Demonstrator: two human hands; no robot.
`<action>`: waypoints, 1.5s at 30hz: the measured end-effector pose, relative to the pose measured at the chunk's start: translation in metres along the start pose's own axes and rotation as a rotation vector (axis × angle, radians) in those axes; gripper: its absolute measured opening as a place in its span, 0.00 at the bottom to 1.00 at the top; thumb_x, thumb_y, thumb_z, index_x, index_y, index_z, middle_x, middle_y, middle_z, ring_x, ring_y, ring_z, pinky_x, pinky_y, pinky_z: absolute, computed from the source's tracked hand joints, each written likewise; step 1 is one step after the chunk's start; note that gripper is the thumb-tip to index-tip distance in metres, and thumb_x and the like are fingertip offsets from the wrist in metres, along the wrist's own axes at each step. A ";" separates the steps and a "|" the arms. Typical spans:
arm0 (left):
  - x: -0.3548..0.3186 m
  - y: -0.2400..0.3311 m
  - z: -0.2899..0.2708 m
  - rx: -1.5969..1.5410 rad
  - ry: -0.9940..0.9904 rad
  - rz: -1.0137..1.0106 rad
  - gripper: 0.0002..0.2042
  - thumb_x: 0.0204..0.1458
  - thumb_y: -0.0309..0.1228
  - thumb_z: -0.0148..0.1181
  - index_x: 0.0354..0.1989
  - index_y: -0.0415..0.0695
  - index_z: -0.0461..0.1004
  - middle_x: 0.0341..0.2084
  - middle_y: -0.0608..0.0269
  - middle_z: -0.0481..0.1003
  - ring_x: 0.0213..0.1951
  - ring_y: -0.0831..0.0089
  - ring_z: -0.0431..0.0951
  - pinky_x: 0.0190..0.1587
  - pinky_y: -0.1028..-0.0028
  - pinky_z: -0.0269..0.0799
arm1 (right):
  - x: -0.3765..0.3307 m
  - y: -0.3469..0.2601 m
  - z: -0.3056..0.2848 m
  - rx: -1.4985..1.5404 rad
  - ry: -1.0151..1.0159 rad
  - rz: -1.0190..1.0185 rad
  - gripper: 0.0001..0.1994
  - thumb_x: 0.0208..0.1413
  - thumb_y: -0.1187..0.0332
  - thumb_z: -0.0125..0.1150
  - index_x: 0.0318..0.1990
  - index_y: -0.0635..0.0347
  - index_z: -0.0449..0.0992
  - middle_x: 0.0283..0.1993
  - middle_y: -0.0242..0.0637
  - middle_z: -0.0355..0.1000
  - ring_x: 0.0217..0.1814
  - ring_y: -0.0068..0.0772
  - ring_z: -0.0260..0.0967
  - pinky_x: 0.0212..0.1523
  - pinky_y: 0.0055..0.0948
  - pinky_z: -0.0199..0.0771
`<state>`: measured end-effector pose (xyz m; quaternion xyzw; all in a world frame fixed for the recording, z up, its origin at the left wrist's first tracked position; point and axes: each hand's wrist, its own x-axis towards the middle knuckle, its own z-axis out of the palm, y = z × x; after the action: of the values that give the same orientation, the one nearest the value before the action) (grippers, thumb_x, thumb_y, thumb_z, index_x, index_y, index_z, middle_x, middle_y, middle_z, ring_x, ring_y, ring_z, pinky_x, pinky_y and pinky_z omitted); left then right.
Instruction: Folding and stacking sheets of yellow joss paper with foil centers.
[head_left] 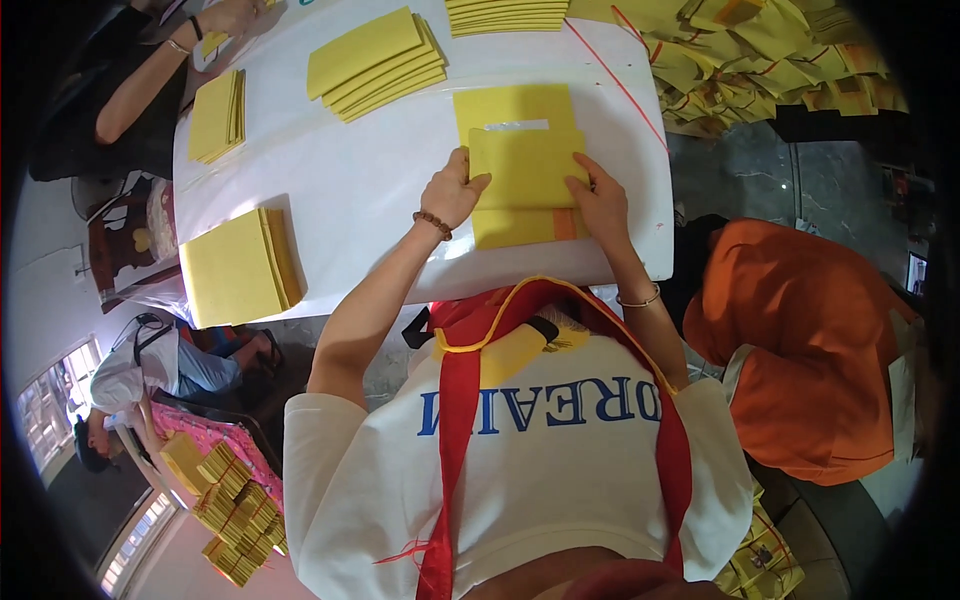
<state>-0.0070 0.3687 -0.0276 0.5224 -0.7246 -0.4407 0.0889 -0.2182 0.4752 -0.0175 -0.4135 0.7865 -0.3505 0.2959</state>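
Note:
A rectangular piece of yellow paper (527,165) is between my two hands, over the white table near its front edge. My left hand (452,190) grips its left edge, with the thumb on top. At the right edge, my right hand (602,200) pinches it between thumb and fingers. Below it lies more yellow paper (512,103), sticking out at the far and near sides. A pale strip shows by the far part, and an orange patch (566,223) marks the near right corner. Whether the upper and lower papers are joined, I cannot tell.
Stacks of yellow paper stand on the white table (370,185): one at near left (240,265), others farther back (378,65). Another person's arm (150,90) reaches in at far left. Yellow bundles (770,60) pile up at far right. Orange cloth (800,340) bulges at right.

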 end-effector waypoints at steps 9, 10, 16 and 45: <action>-0.017 0.050 -0.010 0.608 0.436 0.592 0.26 0.41 0.38 0.63 0.50 0.47 0.64 0.47 0.54 0.65 0.51 0.57 0.63 0.48 0.57 0.59 | 0.000 0.010 0.001 -0.037 0.003 0.005 0.23 0.46 0.57 0.57 0.52 0.47 0.70 0.36 0.45 0.73 0.38 0.43 0.71 0.38 0.36 0.68; -0.014 0.046 0.003 0.579 0.344 0.665 0.24 0.42 0.41 0.62 0.49 0.48 0.67 0.51 0.54 0.62 0.56 0.55 0.57 0.52 0.52 0.53 | 0.000 0.009 0.002 -0.043 0.005 0.008 0.23 0.46 0.57 0.57 0.52 0.47 0.70 0.36 0.45 0.73 0.38 0.43 0.71 0.38 0.36 0.68; -0.004 0.047 0.036 0.677 0.191 0.704 0.29 0.45 0.54 0.53 0.55 0.54 0.63 0.55 0.52 0.58 0.59 0.54 0.53 0.56 0.50 0.49 | -0.003 -0.001 0.003 -0.045 -0.017 0.070 0.22 0.46 0.57 0.57 0.51 0.47 0.70 0.35 0.44 0.74 0.37 0.44 0.71 0.38 0.36 0.69; -0.020 0.009 0.016 0.563 0.179 0.692 0.33 0.48 0.49 0.53 0.60 0.45 0.54 0.60 0.46 0.50 0.63 0.54 0.48 0.59 0.49 0.42 | -0.023 -0.012 0.052 -0.666 0.020 -0.642 0.27 0.50 0.50 0.50 0.57 0.49 0.63 0.65 0.48 0.48 0.68 0.46 0.40 0.62 0.60 0.35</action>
<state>-0.0136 0.3947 -0.0235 0.2894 -0.9375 -0.1241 0.1480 -0.1622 0.4743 -0.0344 -0.7051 0.6914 -0.1567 0.0158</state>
